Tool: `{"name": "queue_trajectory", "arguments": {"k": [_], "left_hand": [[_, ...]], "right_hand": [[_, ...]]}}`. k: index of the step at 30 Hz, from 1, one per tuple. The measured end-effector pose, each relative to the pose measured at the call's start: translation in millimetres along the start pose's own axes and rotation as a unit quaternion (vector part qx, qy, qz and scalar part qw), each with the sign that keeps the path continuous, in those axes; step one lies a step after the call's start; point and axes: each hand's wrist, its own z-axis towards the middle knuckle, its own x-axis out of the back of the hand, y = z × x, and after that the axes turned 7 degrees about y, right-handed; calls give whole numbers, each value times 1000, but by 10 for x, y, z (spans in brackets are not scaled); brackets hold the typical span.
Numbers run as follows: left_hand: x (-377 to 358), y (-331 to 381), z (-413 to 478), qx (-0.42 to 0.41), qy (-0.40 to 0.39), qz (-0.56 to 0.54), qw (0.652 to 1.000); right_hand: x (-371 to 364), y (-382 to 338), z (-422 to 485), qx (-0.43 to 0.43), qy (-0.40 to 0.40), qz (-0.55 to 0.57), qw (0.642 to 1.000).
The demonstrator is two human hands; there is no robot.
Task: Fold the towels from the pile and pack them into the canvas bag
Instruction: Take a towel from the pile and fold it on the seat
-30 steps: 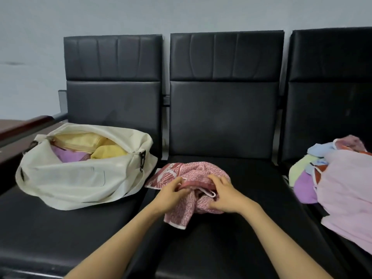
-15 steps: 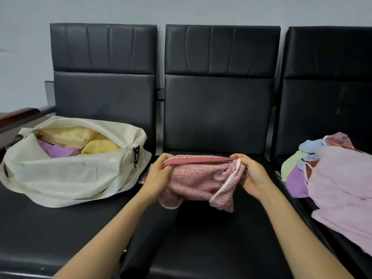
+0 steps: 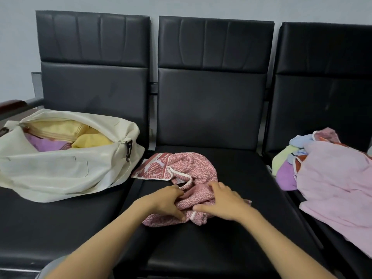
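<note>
Our left hand [image 3: 167, 202] and right hand [image 3: 222, 204] both curl round the crumpled pink patterned terry towel [image 3: 193, 168], gripping it on the middle black padded seat [image 3: 201, 248], between the cream canvas bag [image 3: 50, 172] and the pile of pastel towels [image 3: 332, 178].

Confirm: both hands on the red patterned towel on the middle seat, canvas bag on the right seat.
Wrong seat: the head view shows the canvas bag on the left seat. The left hand and right hand do hold the red patterned towel.
</note>
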Motion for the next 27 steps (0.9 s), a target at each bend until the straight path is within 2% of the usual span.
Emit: {"name": "queue_trajectory", "arguments": {"k": [2, 4, 6, 8, 10, 12, 14, 16, 17, 18, 19, 21, 23, 25, 27], "left_hand": [[-61, 51, 2, -13, 14, -25, 1000], [-49, 90, -32, -2, 50, -116, 992], [10, 130, -60, 15, 112, -214, 970], [46, 186, -79, 26, 166, -259, 951], [60, 274, -83, 28, 187, -307, 933], [81, 378, -87, 13, 186, -341, 921], [130, 394, -67, -4, 153, -264, 952], [170, 373, -65, -4, 86, -148, 985], [186, 376, -80, 13, 62, -129, 990], [170, 336, -81, 34, 56, -123, 990], [169, 324, -103, 38, 64, -127, 989], [154, 312, -125, 19, 84, -163, 983], [161, 364, -152, 4, 86, -301, 950], [181, 442, -159, 5, 113, -413, 904], [178, 489, -144, -16, 153, -453, 878]], "right_hand": [[-214, -90, -12, -18, 41, -42, 998], [-281, -163, 0, -37, 36, -21, 998], [-214, -145, 32, -39, 18, -8, 999], [-101, -75, 58, -31, 46, -56, 997], [-4, 31, 95, -20, 158, -139, 977], [100, 166, 147, 10, 328, -179, 927], [237, 306, 168, 43, 468, -187, 863], [347, 407, 169, 73, 527, -184, 827], [395, 408, 152, 75, 517, -196, 830], [404, 410, 145, 73, 476, -219, 849], [404, 406, 138, 63, 400, -250, 880], [331, 418, 84, 18, 181, -255, 950], [242, 465, 64, 0, 4, -191, 982], [123, 471, 75, 40, -37, -47, 997], [91, 386, 86, 63, 2, 107, 992]]}}
